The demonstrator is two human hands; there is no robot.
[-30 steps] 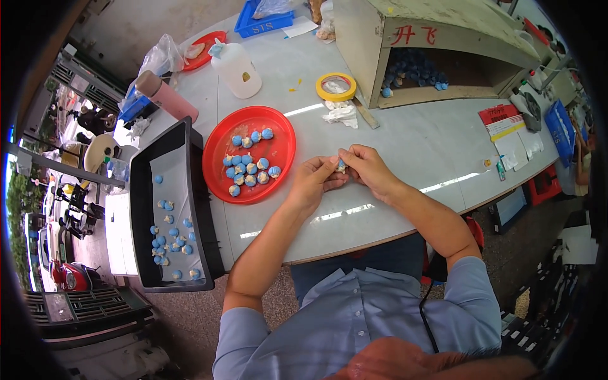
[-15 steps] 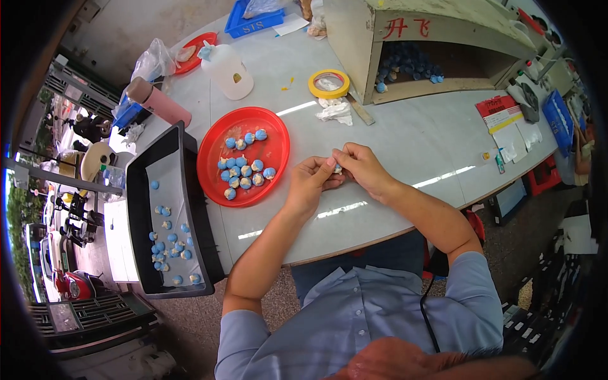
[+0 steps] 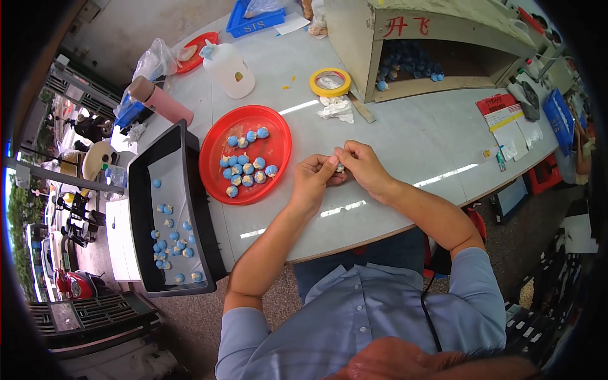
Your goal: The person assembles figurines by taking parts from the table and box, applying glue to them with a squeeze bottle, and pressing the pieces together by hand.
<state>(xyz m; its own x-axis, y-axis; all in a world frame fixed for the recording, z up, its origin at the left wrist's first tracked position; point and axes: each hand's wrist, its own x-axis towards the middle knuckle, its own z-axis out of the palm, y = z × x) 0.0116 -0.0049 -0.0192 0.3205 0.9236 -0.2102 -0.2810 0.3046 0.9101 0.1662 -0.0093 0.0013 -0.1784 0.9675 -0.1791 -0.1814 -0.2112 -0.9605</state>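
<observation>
Over the table (image 3: pixel 392 145), both my hands meet fingertip to fingertip. Pinched in my left hand (image 3: pixel 315 177) is a small blue-and-white ball (image 3: pixel 340 168), mostly hidden by the fingers. My right hand (image 3: pixel 362 166) has its thumb and forefinger closed on the same ball from the right. Just left of my hands lies a red round tray (image 3: pixel 278 136) holding several similar blue balls with whitish patches (image 3: pixel 248 180). Farther left stands a black rectangular bin (image 3: pixel 206 237) with more of these balls scattered on its grey bottom.
A yellow tape roll (image 3: pixel 330 82), crumpled tissue (image 3: pixel 337 109) and a white jug (image 3: pixel 231 73) stand beyond the tray. A pink bottle (image 3: pixel 159 101) is by the bin. At the back right, an open-fronted box (image 3: pixel 354 57) shelters a dark blue heap (image 3: pixel 408 60).
My hands keep their grip on the ball with only slight finger movement. The whole view has shifted a little; the trays and balls keep their places.
</observation>
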